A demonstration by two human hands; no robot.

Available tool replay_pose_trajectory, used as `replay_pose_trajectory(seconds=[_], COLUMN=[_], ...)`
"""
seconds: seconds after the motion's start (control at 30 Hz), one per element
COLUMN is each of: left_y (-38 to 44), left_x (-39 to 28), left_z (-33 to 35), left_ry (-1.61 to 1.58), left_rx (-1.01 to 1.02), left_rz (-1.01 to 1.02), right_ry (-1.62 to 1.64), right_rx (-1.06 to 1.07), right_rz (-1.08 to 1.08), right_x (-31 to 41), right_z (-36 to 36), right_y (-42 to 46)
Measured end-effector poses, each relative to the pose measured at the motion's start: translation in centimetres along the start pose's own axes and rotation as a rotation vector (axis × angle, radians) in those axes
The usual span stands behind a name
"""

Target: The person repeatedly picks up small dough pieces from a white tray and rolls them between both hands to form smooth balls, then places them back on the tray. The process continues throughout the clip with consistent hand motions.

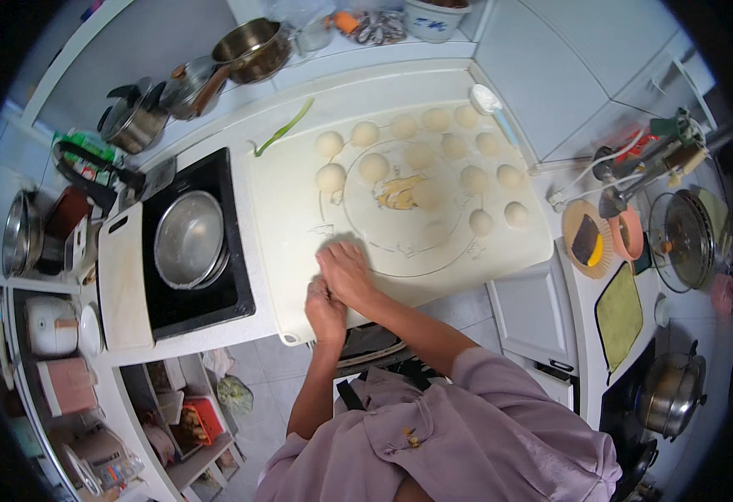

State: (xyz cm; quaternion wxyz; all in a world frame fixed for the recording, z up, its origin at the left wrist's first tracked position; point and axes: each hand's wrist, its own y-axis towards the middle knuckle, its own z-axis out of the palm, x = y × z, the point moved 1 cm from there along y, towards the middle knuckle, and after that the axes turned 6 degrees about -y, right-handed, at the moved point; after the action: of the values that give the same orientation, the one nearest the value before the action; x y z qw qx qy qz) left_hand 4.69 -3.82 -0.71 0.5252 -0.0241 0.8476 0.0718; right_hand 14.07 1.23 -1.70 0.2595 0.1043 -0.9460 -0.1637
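Observation:
My right hand (345, 271) lies palm down near the front of a cream-coloured pastry mat (282, 219), fingers close together. Against its wrist side is my left hand (326, 312), with fingers curled, at the mat's front left. Anything under or between the two hands is hidden. Beyond them, several pale round dough balls (374, 167) are spread over the mat's back and right parts, around a printed circle and an animal picture (399, 192). A white scoop (485, 99) with white powder and a blue handle rests at the back right corner. A green onion stalk (286, 127) lies at the back left.
Left of the mat, stacked metal bowls (189, 235) stand on a black cooktop (235, 276) beside a cutting board (125, 282). Pots (255, 50) line the back ledge. On the right counter are a paper-lined plate (570, 232) and a green cloth (619, 317).

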Motion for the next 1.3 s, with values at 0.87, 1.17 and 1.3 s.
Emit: replay_pose_trajectory(seconds=[0.87, 1.17, 1.3], left_y=[0.8, 0.4, 2.8], left_x=[-4.5, -2.5, -1.8], left_z=[-0.1, 0.3, 2.2], left_ry=[0.161, 0.209, 0.131], left_rx=[0.28, 0.251, 0.122], left_rz=[0.154, 0.041, -0.022], right_ry=[0.415, 0.066, 0.296], right_rx=[-0.099, -0.082, -0.092], right_rz=[0.231, 0.164, 0.245], right_x=[-1.2, -2.1, -2.7], right_z=[-2.7, -1.0, -1.1], right_y=[-1.3, -2.3, 0.0])
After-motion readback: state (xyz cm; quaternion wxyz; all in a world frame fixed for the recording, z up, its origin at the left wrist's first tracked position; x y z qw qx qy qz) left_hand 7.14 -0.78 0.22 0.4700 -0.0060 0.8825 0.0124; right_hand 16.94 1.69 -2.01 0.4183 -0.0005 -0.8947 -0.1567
